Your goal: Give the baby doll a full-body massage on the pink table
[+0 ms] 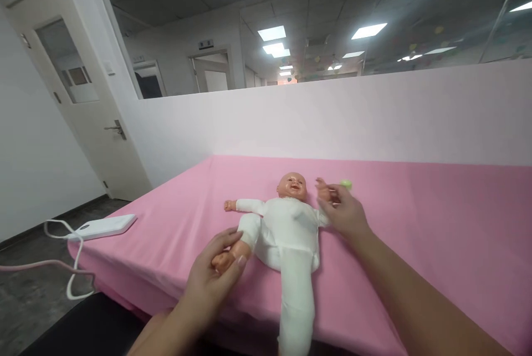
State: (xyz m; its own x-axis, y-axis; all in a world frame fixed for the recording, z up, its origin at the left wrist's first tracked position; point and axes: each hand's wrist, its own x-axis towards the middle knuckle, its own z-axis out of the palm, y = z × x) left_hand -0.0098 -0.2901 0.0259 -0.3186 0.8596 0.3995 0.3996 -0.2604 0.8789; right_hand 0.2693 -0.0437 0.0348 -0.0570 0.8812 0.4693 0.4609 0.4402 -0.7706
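Note:
A baby doll (pixel 291 226) with a white cloth body and plastic head, hands and feet lies on its back on a pink-covered table (pixel 178 217). Its head points toward the far wall. My left hand (pixel 208 267) is wrapped round the doll's foot (pixel 239 251), and that leg is bent up and out to the left. On the right, my right hand (pixel 347 212) grips the doll's raised hand (pixel 324 190) between thumb and fingers. The doll's other arm (pixel 247 205) stretches out to the left. Its other leg (pixel 296 295) lies straight toward me, its foot mostly out of view.
A small green object (pixel 346 184) lies beyond my right hand. At the table's left edge rests a white flat device (pixel 103 227), with white and pink cables hanging down beside it. A low white wall (pixel 332 123) with glass above borders the far side; a door (pixel 83 96) stands at left.

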